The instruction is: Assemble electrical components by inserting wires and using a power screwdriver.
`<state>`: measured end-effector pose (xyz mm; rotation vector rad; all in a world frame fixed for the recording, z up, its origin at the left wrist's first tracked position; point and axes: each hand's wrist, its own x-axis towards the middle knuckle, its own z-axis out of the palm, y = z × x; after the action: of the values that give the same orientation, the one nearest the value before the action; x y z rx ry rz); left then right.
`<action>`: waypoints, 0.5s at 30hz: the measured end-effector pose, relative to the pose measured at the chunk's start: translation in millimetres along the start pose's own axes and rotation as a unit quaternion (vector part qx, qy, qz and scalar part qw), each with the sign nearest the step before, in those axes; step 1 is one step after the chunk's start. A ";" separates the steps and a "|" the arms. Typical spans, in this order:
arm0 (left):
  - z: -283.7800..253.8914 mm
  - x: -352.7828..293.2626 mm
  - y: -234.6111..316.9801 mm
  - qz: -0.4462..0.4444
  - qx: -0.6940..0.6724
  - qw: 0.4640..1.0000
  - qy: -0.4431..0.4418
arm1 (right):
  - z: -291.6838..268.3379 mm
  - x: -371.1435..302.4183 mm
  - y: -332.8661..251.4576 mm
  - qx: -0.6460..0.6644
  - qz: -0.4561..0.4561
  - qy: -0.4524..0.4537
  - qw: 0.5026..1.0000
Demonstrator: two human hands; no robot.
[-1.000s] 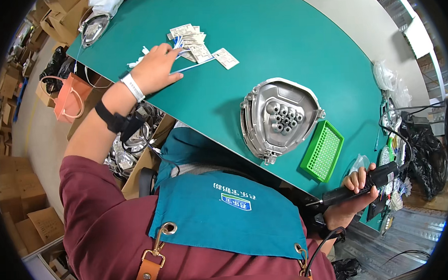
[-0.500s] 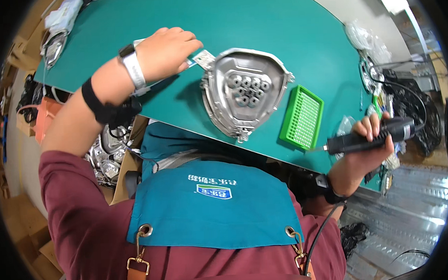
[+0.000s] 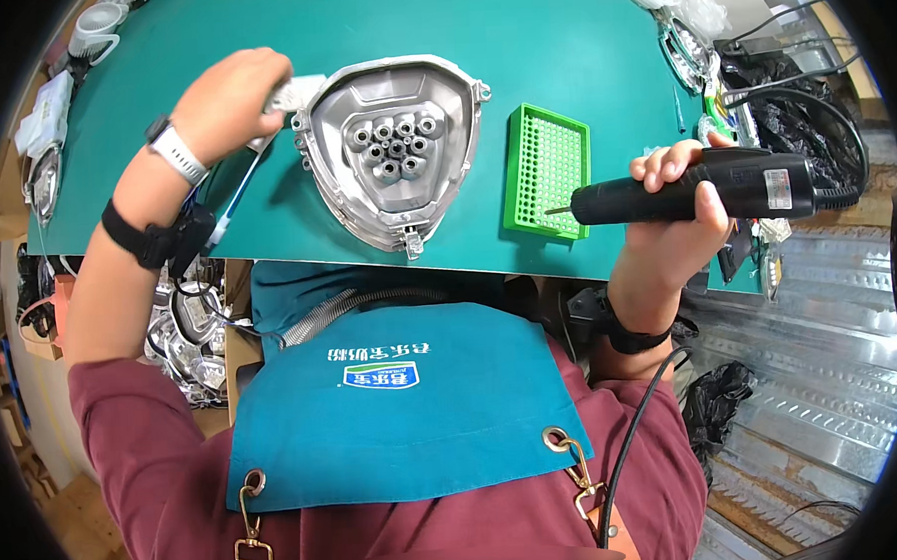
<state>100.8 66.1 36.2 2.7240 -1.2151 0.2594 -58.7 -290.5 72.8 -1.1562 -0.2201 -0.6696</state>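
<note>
At the upper left of the bench, the fingers of my left hand [image 3: 229,101] are closed on a pale flat piece [image 3: 302,90], which is blurred and lies against the edge of a silver metal housing [image 3: 385,204]. The housing is a rounded triangle with a cluster of several round sockets in its middle. My right hand [image 3: 677,195] is wrapped round a corded black electric screwdriver [image 3: 765,181]. The screwdriver points left, its thin bit at the near end of a green rack [image 3: 516,177] with rows of small holes holding small parts.
A green bench top [image 3: 258,33] runs under everything. More silver housings lie at its right [image 3: 684,50] and left edges [image 3: 44,183], with a heap of metal parts [image 3: 186,331] below on the left. Black plastic bags [image 3: 776,91] and cables lie at the right.
My view has shifted, so the housing and rack sit further left. My right hand has brought the screwdriver to the near end of the rack. My left hand stays beside the housing's edge.
</note>
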 end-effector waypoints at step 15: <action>-41.3 -114.0 40.6 -0.196 -0.293 0.776 0.523 | 19.2 53.8 38.6 -0.041 -0.070 0.009 0.997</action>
<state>-8.5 130.0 54.4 1.6944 -0.2913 0.9664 9.8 -284.3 77.3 -1.2198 -0.2620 -0.8180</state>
